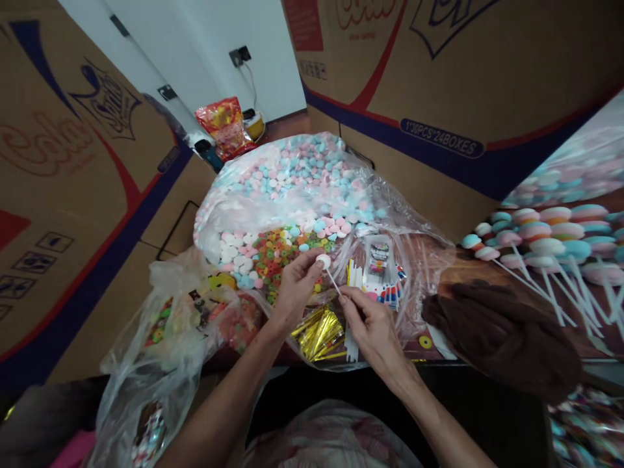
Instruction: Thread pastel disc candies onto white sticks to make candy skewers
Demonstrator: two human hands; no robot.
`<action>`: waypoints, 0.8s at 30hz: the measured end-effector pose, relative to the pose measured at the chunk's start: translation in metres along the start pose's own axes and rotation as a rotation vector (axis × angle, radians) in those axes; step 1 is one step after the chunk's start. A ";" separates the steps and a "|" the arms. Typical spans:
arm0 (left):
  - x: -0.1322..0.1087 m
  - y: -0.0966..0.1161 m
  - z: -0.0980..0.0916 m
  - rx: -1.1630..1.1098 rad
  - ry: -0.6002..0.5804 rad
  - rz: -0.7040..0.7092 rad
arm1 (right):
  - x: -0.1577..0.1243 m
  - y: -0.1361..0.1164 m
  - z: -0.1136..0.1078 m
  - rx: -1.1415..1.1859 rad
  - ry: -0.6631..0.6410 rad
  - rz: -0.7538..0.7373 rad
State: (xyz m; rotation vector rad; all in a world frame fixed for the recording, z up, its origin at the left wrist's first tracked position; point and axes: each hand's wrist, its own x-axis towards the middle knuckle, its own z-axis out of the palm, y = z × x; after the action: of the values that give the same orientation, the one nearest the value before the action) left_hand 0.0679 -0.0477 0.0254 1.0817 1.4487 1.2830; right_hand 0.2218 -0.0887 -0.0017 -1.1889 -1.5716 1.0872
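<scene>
My left hand (299,283) pinches a round white candy (323,261), probably a marshmallow, between thumb and fingers. In the fingers of my right hand (368,318) is a thin white stick (333,281), whose upper end meets the candy. Behind my left hand lie ring-shaped gummies (277,257) in green, orange and red. Past them a big clear bag (292,162) is full of pink, blue and white candies. Gold twist ties (319,335) lie below my hands, and more white sticks (355,278) lie beside my right hand.
Large cardboard boxes (448,84) stand at the back left and right. Finished-looking candy skewers (550,240) are piled at the right, near a brown cloth (502,331). One yellow gummy ring (425,342) lies near the table edge. Plastic bags (160,351) crowd the left.
</scene>
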 end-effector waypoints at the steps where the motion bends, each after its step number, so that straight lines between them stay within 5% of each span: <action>1: -0.002 0.000 0.000 0.007 0.012 0.002 | -0.001 0.000 0.000 -0.001 0.003 -0.012; 15: -0.021 -0.011 -0.015 0.057 0.158 0.069 | -0.013 -0.008 0.014 -0.069 0.007 -0.193; 24: -0.021 -0.028 -0.032 0.078 0.153 0.062 | -0.004 -0.007 0.029 -0.115 -0.093 -0.061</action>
State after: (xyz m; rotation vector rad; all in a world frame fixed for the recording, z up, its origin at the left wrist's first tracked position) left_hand 0.0399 -0.0772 0.0014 1.1075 1.6014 1.3885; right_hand 0.1934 -0.0981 -0.0025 -1.1725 -1.7509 1.0367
